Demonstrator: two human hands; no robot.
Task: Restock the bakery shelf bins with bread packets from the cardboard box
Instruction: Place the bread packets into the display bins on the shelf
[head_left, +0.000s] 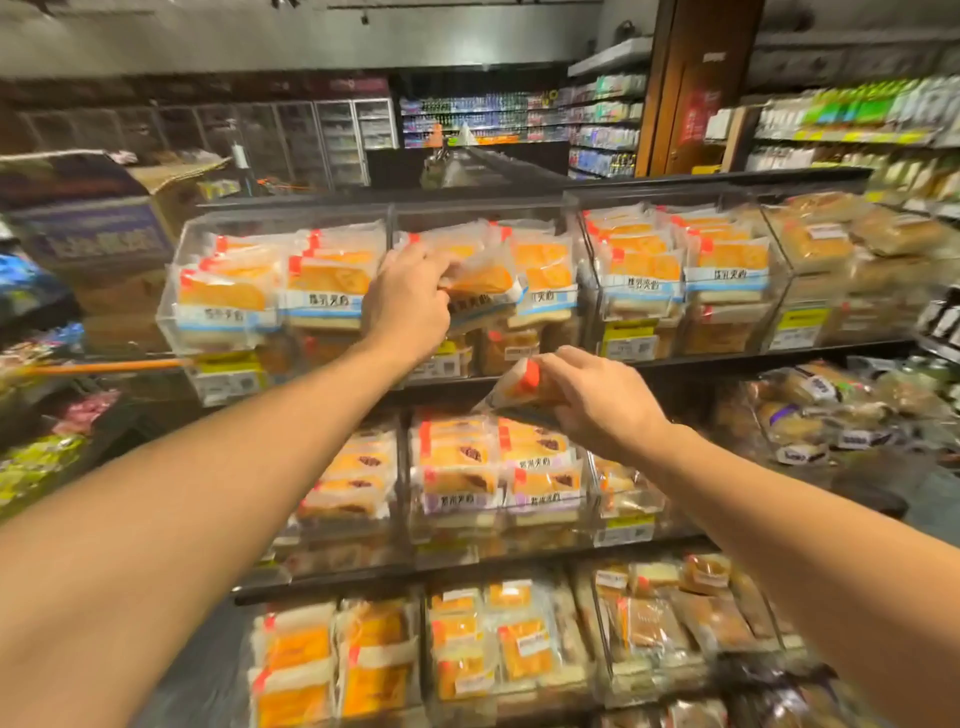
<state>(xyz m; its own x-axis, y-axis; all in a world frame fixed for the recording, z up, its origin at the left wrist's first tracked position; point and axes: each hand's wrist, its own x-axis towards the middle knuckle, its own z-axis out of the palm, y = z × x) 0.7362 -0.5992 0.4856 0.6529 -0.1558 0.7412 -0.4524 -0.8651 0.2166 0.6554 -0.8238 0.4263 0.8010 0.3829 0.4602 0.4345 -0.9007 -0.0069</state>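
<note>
My left hand is raised to the top shelf and grips a clear bread packet with orange print, tilted at the mouth of the middle clear bin. My right hand is lower, in front of the shelf edge, and holds a second bread packet with a red corner tag. The bins left and right of the middle one are filled with the same packets. A cardboard box stands at the far left on top of the display.
Two lower shelves hold more clear bins of bread packets. Yellow price tags line the shelf edges. Round buns in bags lie at the right. Store aisles and coolers run behind.
</note>
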